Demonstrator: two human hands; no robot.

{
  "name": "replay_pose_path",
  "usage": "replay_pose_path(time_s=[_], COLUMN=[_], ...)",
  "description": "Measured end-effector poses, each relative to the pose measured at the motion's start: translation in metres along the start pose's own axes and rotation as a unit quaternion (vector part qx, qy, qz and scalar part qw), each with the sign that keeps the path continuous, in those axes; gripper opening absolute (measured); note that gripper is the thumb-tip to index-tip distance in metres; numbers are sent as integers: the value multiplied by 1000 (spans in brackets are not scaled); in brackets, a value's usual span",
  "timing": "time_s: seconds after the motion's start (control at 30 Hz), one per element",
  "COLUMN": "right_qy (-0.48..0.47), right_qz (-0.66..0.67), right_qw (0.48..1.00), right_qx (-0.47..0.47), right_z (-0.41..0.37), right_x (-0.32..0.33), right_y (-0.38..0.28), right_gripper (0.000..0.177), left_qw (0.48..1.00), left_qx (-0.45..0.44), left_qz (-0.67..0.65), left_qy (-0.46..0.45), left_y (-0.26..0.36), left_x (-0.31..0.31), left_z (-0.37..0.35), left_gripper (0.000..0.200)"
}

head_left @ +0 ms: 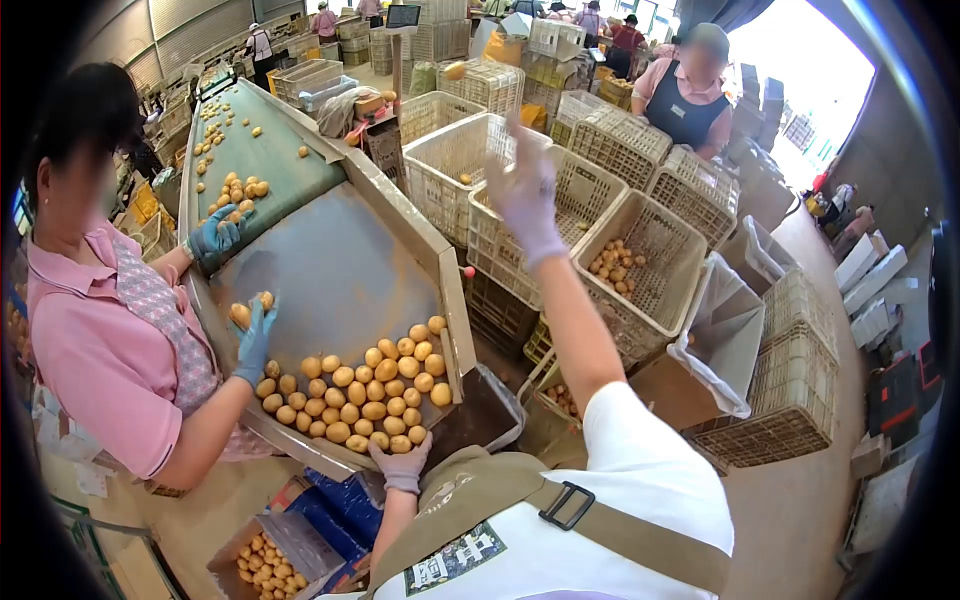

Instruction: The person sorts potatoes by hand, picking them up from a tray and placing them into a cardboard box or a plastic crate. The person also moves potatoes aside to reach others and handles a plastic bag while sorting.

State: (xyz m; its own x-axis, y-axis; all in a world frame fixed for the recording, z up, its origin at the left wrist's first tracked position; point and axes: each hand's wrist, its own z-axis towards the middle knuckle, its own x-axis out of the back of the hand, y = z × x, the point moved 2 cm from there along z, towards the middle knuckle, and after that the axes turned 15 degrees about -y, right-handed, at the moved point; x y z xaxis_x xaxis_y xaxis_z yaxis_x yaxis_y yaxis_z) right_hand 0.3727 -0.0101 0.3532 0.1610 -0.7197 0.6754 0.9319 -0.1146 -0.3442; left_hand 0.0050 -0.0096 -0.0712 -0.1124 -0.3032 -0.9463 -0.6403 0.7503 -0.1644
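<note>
My left hand (pixel 402 466), in a pale glove, rests at the near edge of the metal sorting table (pixel 330 260). Its fingers are spread against the closest potatoes (pixel 375 390), which lie gathered at this end. My right hand (pixel 525 195), gloved too, is stretched out over the plastic crates on the right. Its fingers are extended and somewhat blurred, with nothing visible in them. Below it stands a cream crate (pixel 480 225), and beside that a crate (pixel 655 240) with several potatoes in the bottom.
A co-worker (pixel 130 340) in blue gloves stands at the left, holding potatoes over the table. Potatoes lie along the green conveyor belt (pixel 270 130). Another person (pixel 685 100) is behind the crates. A lined box (pixel 715 330) stands right; a carton of potatoes (pixel 270 565) sits below.
</note>
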Motion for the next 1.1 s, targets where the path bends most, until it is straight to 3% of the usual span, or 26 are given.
replay_pose_path(time_s=[0.07, 0.13, 0.17, 0.27, 0.3, 0.37, 0.47, 0.53, 0.67, 0.73, 0.8, 0.9, 0.93, 1.0, 1.07, 1.1], right_qy=[-54, -48, -10, -98, -45, 149, 300, 346, 240, 243, 251, 265, 277, 250, 278, 283], right_qz=[119, 122, 124, 219, 293, 363, 331, 341, 460, 304, 165, 267, 410, 260, 192, 232], right_qw=[989, 990, 992, 971, 955, 911, 894, 868, 854, 920, 941, 926, 869, 932, 930, 925], right_qx=[-61, -48, 15, -16, -23, -126, 33, 105, -46, 39, 155, -31, -30, 42, 144, 104], right_z=[-32, -56, -61, -65, -67, -60, -68, -83, -95, -104, -114, -99, -101, -110, -123, -119], right_x=[-11, -22, -24, 16, 25, 64, 102, 112, 106, 108, 105, 93, 86, 101, 91, 90], right_y=[-24, -22, -22, -40, -40, -36, -16, -20, -31, -56, -63, -33, -27, -44, -44, -39], right_gripper=[40, 20, 21, 21, 26, 23, 38, 46, 58, 60, 64, 66, 65, 64, 68, 65], left_qw=[1000, 998, 996, 974, 988, 1000, 999, 999, 996, 998, 999, 995, 991, 999, 999, 998], left_qx=[-8, -10, -13, -38, -23, -1, -1, -1, 5, -2, 0, 11, 6, 1, 13, 19], left_qz=[11, 46, 79, 222, 151, 4, -13, -15, -54, -34, -11, -62, -87, 0, -19, -28], left_qy=[-10, -34, -43, -31, -17, 23, 40, 37, 66, 55, 33, 73, 100, 48, 45, 44], left_y=[5, -1, 1, 8, 7, 4, 8, 8, 6, 4, 5, 7, 3, -8, 1, 5], left_x=[18, 4, 5, 36, 29, 12, 18, 19, 8, 6, 11, 12, 2, -16, -3, 3], left_z=[5, 5, 5, 10, 8, 1, 6, 8, 1, 4, 4, 4, -1, -7, -2, 1], left_gripper=[83, 83, 83, 85, 85, 86, 86, 87, 87, 88, 90, 91, 91, 92, 93, 93])
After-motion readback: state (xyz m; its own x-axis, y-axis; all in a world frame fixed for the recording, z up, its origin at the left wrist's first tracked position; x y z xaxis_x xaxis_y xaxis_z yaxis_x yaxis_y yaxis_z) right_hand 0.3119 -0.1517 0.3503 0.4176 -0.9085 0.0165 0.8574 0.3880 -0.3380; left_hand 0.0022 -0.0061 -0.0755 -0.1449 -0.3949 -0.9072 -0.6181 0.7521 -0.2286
